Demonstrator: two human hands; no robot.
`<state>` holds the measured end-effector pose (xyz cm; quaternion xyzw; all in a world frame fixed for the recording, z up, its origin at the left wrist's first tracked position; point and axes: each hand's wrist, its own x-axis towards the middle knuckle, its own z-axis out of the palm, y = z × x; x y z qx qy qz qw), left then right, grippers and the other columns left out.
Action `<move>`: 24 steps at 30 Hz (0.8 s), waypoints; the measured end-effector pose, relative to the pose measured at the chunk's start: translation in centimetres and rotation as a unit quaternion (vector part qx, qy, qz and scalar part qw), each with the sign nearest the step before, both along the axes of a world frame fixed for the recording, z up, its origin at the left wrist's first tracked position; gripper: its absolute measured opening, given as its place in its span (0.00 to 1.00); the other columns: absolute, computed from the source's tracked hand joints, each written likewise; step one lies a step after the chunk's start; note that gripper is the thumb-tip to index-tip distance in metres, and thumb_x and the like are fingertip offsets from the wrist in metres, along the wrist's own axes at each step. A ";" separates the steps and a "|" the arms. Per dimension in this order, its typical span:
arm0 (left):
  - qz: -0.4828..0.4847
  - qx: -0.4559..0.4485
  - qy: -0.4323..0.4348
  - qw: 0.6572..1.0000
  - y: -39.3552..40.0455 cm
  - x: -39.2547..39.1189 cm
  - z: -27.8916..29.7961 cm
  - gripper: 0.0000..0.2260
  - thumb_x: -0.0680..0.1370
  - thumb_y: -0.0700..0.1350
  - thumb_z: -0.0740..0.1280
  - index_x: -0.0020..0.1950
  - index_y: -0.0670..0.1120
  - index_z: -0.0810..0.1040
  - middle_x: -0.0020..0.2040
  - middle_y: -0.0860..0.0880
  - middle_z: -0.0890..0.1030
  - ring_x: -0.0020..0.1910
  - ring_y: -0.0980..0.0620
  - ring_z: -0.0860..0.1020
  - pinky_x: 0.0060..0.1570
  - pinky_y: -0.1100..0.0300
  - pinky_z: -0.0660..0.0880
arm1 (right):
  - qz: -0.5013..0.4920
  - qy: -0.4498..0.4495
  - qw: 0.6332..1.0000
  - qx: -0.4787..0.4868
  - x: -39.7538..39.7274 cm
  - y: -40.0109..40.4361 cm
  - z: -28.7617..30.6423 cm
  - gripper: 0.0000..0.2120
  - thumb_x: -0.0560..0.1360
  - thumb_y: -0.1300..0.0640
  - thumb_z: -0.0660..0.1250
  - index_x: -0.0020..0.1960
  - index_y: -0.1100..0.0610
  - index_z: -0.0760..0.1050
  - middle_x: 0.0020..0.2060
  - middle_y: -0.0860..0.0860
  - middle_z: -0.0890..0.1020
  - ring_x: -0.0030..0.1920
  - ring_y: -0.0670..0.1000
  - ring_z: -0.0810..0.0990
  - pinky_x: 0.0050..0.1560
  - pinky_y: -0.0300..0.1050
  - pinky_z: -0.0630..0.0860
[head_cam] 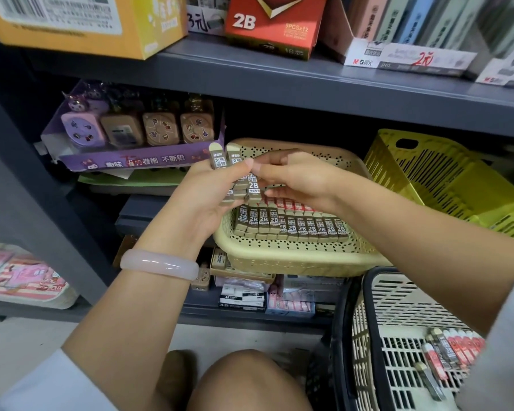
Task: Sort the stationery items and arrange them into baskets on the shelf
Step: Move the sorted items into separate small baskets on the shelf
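Observation:
My left hand (208,200) grips a bunch of olive 2B lead cases (220,157), fanned upright above the left rim of a beige perforated basket (294,256) on the shelf. My right hand (297,180) pinches one case of that bunch (253,185) between thumb and fingers. Inside the basket a neat row of olive 2B cases (291,225) lies at the front, with a row of red-and-white cases (291,204) behind it, partly hidden by my right hand.
A cream basket with a black rim (368,336) at lower right holds several loose red and dark lead cases (454,351). A yellow-green basket (427,173) stands right of the beige one. A purple sharpener display (131,134) sits left. Boxes fill the upper shelf and under the basket.

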<state>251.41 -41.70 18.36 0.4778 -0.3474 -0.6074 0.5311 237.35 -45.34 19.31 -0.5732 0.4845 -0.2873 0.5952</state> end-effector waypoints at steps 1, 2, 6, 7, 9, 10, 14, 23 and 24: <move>0.001 -0.001 0.000 1.000 0.0 0.0 0.0 0.01 0.75 0.38 0.68 0.45 0.42 0.79 0.40 0.46 0.83 0.37 0.51 0.83 0.40 0.56 0.81 | 0.005 -0.002 1.000 -0.001 0.1 0.0 -0.1 0.06 0.74 0.57 0.68 0.50 0.56 0.76 0.39 0.47 0.81 0.38 0.41 0.79 0.38 0.34 0.76; 0.002 -0.002 0.002 1.000 0.1 0.0 0.0 0.02 0.75 0.38 0.67 0.45 0.42 0.79 0.40 0.45 0.83 0.38 0.51 0.83 0.39 0.57 0.81 | -0.001 -0.017 1.000 0.004 0.1 0.0 -0.1 0.05 0.74 0.58 0.67 0.49 0.56 0.75 0.38 0.47 0.81 0.38 0.42 0.79 0.38 0.34 0.76; 0.019 0.010 0.014 1.000 0.1 0.3 -0.1 0.01 0.75 0.38 0.68 0.44 0.41 0.77 0.41 0.44 0.80 0.40 0.48 0.83 0.38 0.57 0.81 | -0.126 -0.102 0.987 0.019 -1.5 -0.4 -0.3 0.06 0.76 0.65 0.62 0.43 0.57 0.76 0.38 0.50 0.81 0.36 0.44 0.79 0.37 0.34 0.76; 0.021 0.010 0.015 1.000 0.2 0.4 -0.1 0.01 0.75 0.38 0.68 0.44 0.42 0.77 0.41 0.44 0.80 0.39 0.48 0.82 0.37 0.57 0.81 | -0.156 -0.081 0.984 0.015 -2.2 -0.7 -0.4 0.07 0.76 0.65 0.62 0.42 0.57 0.76 0.38 0.50 0.81 0.36 0.45 0.78 0.37 0.35 0.77; 0.022 0.007 0.019 1.000 0.2 0.3 -0.1 0.02 0.75 0.39 0.68 0.44 0.42 0.77 0.40 0.44 0.79 0.36 0.49 0.82 0.36 0.59 0.81 | -0.179 0.033 0.983 0.032 -3.5 -1.1 -1.0 0.05 0.76 0.65 0.63 0.42 0.58 0.75 0.37 0.51 0.79 0.34 0.45 0.77 0.34 0.34 0.77; 0.023 0.005 0.022 0.999 0.3 0.3 0.0 0.02 0.75 0.40 0.67 0.44 0.42 0.76 0.40 0.44 0.79 0.35 0.50 0.82 0.35 0.59 0.80 | -0.166 0.101 0.979 0.059 -3.9 -1.2 -1.4 0.03 0.75 0.64 0.63 0.43 0.60 0.74 0.36 0.52 0.78 0.32 0.45 0.76 0.32 0.33 0.77; 0.026 0.009 0.029 0.999 0.3 0.4 0.1 0.02 0.76 0.40 0.67 0.44 0.42 0.76 0.39 0.44 0.79 0.33 0.51 0.81 0.35 0.59 0.81 | -0.125 0.198 0.963 0.133 -3.7 -1.2 -3.2 0.07 0.73 0.63 0.66 0.49 0.64 0.72 0.38 0.55 0.77 0.32 0.47 0.76 0.34 0.37 0.79; 0.002 0.020 0.006 1.000 0.4 0.4 0.4 0.01 0.77 0.38 0.65 0.45 0.41 0.75 0.43 0.42 0.80 0.38 0.48 0.82 0.39 0.56 0.81 | -0.118 0.215 0.966 0.084 -3.0 -1.2 -4.2 0.09 0.73 0.67 0.66 0.53 0.63 0.73 0.46 0.55 0.76 0.36 0.48 0.80 0.33 0.35 0.80; -0.003 0.022 0.004 1.000 0.4 0.4 0.4 0.01 0.77 0.37 0.64 0.46 0.41 0.75 0.44 0.42 0.80 0.39 0.48 0.82 0.40 0.55 0.81 | -0.119 0.218 0.965 0.079 -3.0 -1.1 -4.0 0.07 0.74 0.66 0.66 0.52 0.64 0.73 0.44 0.56 0.77 0.35 0.48 0.80 0.33 0.35 0.80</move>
